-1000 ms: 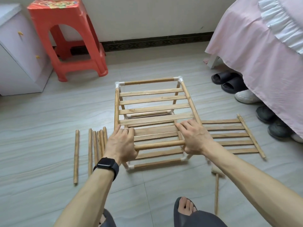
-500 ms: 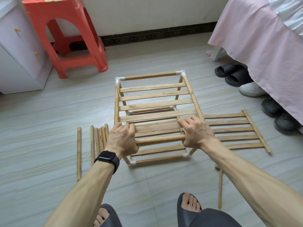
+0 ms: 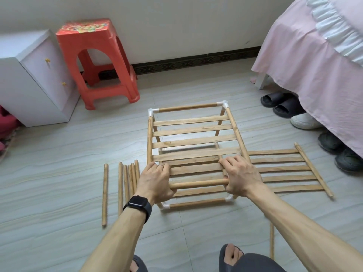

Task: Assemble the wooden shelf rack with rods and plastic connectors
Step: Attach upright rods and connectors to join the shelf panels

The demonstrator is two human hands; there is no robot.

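Curling left grip (image 3: 155, 181) and right grip (image 3: 240, 176) round opposite ends of front rod (image 3: 198, 183) of rack (image 3: 196, 143), standing on floor (image 3: 59, 193) just ahead. Lying left-right between both; seeing spare rods (image 3: 132, 177) nearer left grip.

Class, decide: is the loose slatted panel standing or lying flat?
Lying flat: the slatted panel rests on the floor beside the rack.
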